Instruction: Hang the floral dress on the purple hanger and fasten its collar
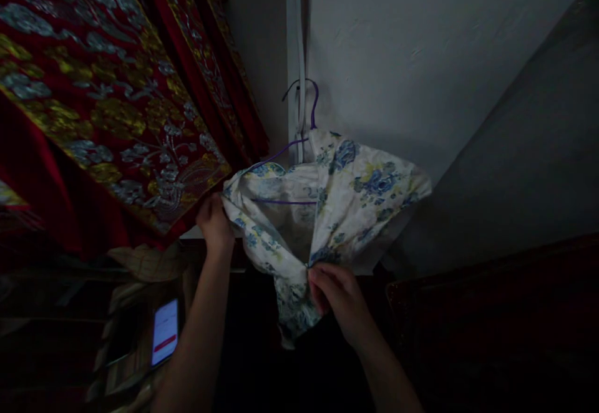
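Note:
A white garment with blue and yellow flowers (355, 194) hangs on a purple wire hanger (299, 145), hooked on a white pipe against the wall. My left hand (213, 219) is closed on the garment's left shoulder by the hanger's end. My right hand (334, 291) pinches the cloth at the front, where the two sides meet below the hanger.
Red hangings with gold and silver embroidery (116, 95) fill the upper left. A lit phone screen (165, 332) lies at lower left among dim clutter. White wall (412, 45) behind, a dark surface (515, 313) at right.

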Tool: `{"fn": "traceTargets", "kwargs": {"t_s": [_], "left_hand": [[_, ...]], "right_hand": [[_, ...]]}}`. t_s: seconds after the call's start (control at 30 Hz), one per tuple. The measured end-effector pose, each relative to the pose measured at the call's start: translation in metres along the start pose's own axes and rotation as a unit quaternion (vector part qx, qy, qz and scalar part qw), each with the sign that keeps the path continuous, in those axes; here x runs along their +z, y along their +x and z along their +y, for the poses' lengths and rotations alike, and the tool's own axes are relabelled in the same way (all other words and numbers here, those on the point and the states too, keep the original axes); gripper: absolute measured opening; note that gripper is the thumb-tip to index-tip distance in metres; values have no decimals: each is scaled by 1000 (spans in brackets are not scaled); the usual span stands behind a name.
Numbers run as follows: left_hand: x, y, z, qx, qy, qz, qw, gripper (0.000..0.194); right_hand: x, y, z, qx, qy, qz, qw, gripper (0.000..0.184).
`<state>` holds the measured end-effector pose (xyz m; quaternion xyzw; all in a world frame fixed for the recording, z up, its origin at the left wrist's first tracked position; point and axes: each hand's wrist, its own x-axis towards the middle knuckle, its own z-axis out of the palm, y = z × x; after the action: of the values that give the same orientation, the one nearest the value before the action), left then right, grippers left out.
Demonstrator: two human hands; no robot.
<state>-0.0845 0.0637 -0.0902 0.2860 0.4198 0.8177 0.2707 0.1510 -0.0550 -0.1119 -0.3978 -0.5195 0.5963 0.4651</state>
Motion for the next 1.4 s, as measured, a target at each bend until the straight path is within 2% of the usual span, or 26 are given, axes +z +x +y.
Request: {"fn": "traceTargets", "kwargs": {"t_s": [0.1,0.17,0.23,0.3,0.47,0.63,0.8,0.87,1.03,1.13,1.2,1.27,1.33,1.4], "left_hand": [[2,-14,12,136,81,37,987,23],[7,-20,21,232,151,30,960,21],[11,-23,26,291,196,9,936,20],[14,-24,27,310,214,4,926,23],[14,-28,26,344,226,57,910,22],[16,-41,35,374,233,42,897,18],[17,-41,53,440,263,36,858,18],[17,-29,57,440,265,26,858,21],[20,21,51,294,148,-5,944,37],[19,32,48,242,153,-57,957,42],[17,27,51,234,202,-108,945,40],[16,17,58,251,289,-147,912,33],[16,9,65,274,359,-168,876,23],[16,7,70,288,383,-183,858,17]], "right_hand": [[-4,-14,0,12,-6,-2,1000,42],[-6,-20,-2,13,-13,-6,1000,43],[-8,-23,-5,5,-19,-7,1000,43],[-10,-24,-6,-6,-23,-6,1000,42],[-11,-30,-4,-14,-27,-7,1000,44],[-17,-32,0,-12,-28,24,999,44],[-23,-30,5,-19,-41,55,997,42],[-19,-31,3,-19,-53,40,998,42],[-1,-30,-7,-6,-70,-15,997,40],[7,-27,-8,3,-55,-21,998,40],[9,-25,-6,7,-45,-28,999,39],[10,-24,-4,6,-43,-36,998,37],[10,-24,-4,3,-48,-35,998,36],[9,-24,-4,-4,-56,-30,998,36]]}}
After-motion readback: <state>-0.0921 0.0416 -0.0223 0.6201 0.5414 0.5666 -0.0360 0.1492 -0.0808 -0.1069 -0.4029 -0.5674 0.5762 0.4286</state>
